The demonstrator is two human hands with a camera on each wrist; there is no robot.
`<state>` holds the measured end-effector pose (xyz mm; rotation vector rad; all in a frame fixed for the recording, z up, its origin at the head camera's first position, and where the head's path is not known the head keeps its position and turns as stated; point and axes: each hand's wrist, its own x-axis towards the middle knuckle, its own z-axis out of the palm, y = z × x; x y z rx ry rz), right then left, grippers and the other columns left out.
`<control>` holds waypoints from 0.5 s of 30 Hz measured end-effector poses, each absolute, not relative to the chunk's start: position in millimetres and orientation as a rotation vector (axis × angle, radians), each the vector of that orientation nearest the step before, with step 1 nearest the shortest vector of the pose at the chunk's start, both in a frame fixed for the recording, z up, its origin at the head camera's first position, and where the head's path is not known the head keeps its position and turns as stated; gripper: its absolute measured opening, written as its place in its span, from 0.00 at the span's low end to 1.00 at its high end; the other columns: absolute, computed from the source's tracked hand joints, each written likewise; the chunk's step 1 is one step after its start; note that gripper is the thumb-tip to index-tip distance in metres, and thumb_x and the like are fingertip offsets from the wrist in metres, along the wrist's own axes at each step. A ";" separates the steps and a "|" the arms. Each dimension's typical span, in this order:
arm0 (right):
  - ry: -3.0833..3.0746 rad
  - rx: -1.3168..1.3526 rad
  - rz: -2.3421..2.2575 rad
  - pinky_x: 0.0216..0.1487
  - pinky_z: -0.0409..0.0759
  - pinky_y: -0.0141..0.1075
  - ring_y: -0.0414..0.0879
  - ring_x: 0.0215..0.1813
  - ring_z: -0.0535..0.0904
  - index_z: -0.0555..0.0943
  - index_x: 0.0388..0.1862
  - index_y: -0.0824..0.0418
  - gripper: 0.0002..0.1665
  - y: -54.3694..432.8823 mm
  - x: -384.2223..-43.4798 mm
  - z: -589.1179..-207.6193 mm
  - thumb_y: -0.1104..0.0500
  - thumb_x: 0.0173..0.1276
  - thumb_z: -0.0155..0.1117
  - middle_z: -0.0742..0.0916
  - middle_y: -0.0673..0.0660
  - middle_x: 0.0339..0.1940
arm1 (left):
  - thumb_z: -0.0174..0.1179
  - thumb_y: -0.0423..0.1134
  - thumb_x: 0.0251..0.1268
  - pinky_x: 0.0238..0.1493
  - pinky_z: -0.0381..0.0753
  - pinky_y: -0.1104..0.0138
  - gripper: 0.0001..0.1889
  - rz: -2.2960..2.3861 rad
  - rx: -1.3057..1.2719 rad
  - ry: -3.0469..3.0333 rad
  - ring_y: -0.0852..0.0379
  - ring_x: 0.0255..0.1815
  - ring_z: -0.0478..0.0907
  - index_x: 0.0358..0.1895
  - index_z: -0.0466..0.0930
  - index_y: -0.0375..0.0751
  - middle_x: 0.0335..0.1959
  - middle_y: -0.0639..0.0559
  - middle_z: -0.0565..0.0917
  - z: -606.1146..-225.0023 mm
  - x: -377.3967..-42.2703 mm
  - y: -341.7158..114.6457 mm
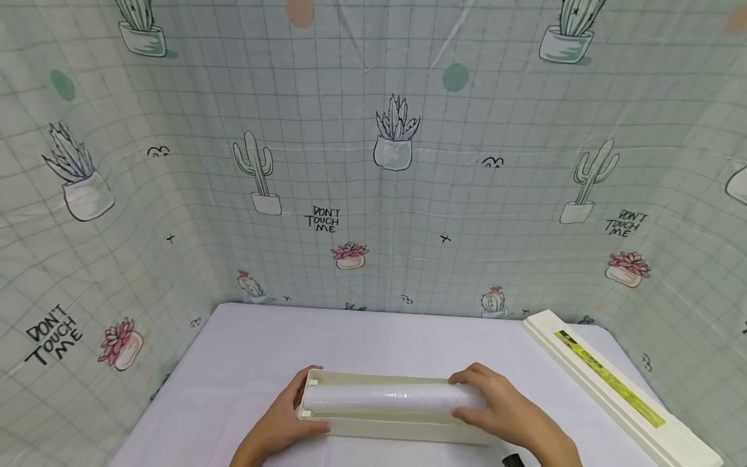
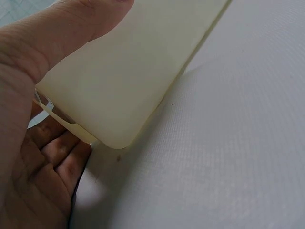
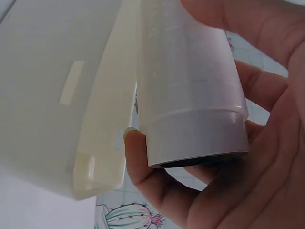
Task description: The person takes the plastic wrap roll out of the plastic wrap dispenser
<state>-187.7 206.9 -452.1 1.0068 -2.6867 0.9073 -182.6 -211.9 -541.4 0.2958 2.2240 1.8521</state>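
A cream-coloured, open-topped long box (image 1: 403, 429) lies across the near part of the table. My left hand (image 1: 287, 415) grips its left end, thumb on the near side wall (image 2: 124, 81) and fingers round the far side. A roll of cling film (image 1: 385, 397) lies lengthwise at the box's opening. My right hand (image 1: 502, 408) holds the roll's right end between thumb and fingers. In the right wrist view the core end of the roll (image 3: 198, 138) juts past the wrapped film, and the roll there stands apart from the box wall (image 3: 52, 119).
A long cream lid (image 1: 618, 389) with a yellow-green label lies slantwise along the table's right side. A small black object (image 1: 513, 460) shows at the bottom edge beside my right forearm. Cactus-printed cloth (image 1: 385, 194) surrounds the white table (image 1: 373, 337).
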 end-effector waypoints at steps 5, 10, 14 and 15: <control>-2.710 0.985 0.944 0.42 0.81 0.34 0.33 0.45 0.79 0.85 0.53 0.53 0.23 204.1 -186.8 -454.6 0.52 0.60 0.80 0.86 0.43 0.47 | 0.79 0.36 0.52 0.56 0.78 0.70 0.54 1.852 0.298 2.222 0.53 0.62 0.77 0.81 0.54 0.44 0.71 0.40 0.72 -541.0 -183.3 -211.0; -2.795 0.962 0.871 0.45 0.81 0.37 0.38 0.47 0.81 0.86 0.55 0.56 0.29 202.9 -189.2 -452.4 0.44 0.58 0.81 0.90 0.47 0.50 | 0.79 0.37 0.53 0.57 0.78 0.71 0.54 1.845 0.291 2.238 0.54 0.64 0.76 0.81 0.53 0.43 0.72 0.40 0.71 -540.7 -182.2 -210.7; -2.843 0.930 0.862 0.45 0.81 0.37 0.37 0.47 0.81 0.86 0.55 0.56 0.29 201.6 -189.0 -451.9 0.44 0.58 0.80 0.90 0.48 0.50 | 0.79 0.36 0.53 0.57 0.78 0.71 0.54 1.844 0.281 2.236 0.56 0.64 0.76 0.81 0.53 0.43 0.73 0.40 0.70 -540.4 -181.8 -211.0; -2.852 0.921 0.864 0.45 0.81 0.37 0.36 0.46 0.81 0.86 0.54 0.55 0.28 201.4 -188.8 -451.9 0.43 0.59 0.80 0.90 0.47 0.50 | 0.79 0.36 0.53 0.57 0.77 0.71 0.55 1.841 0.277 2.235 0.56 0.64 0.76 0.81 0.53 0.44 0.73 0.40 0.70 -540.3 -181.9 -210.9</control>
